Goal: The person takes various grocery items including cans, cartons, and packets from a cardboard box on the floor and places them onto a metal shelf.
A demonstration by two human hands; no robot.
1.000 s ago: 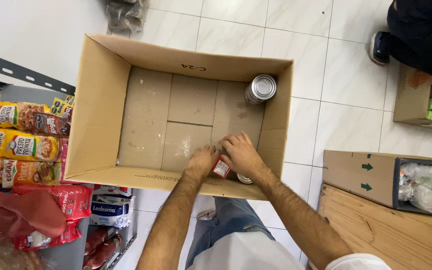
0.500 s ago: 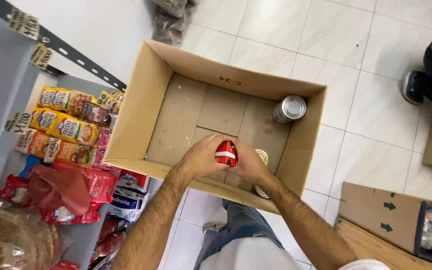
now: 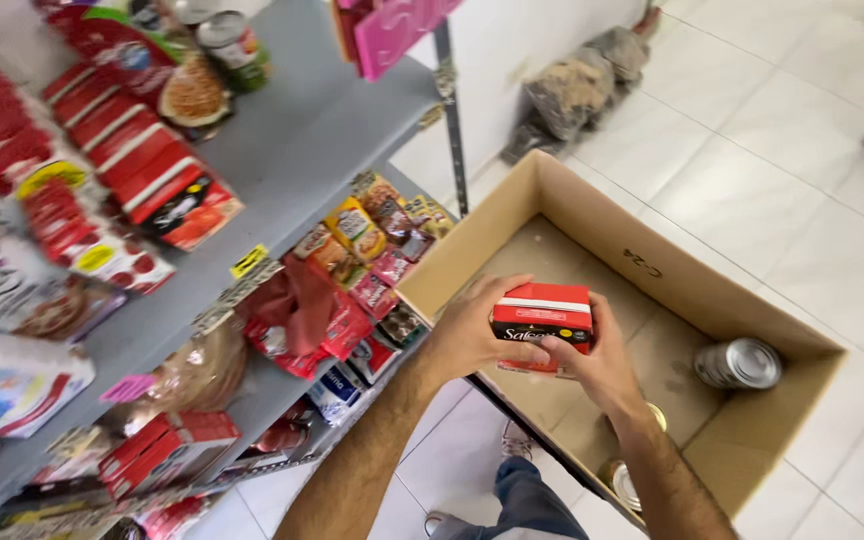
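A small red carton with a white stripe is held between both my hands above the open cardboard box. My left hand grips its left side and my right hand grips its right side and underside. Inside the box a silver can lies on its side at the right. Two more cans stand near the box's front wall, partly hidden by my right forearm.
A grey metal shelf unit fills the left, stacked with red cartons, snack packets and bagged goods on the lower shelves. A lumpy sack lies on the white tiled floor behind the box.
Both hands have lifted the red carton out of the box and up towards the shelves. The view has swung left, bringing the shelf unit into the frame.
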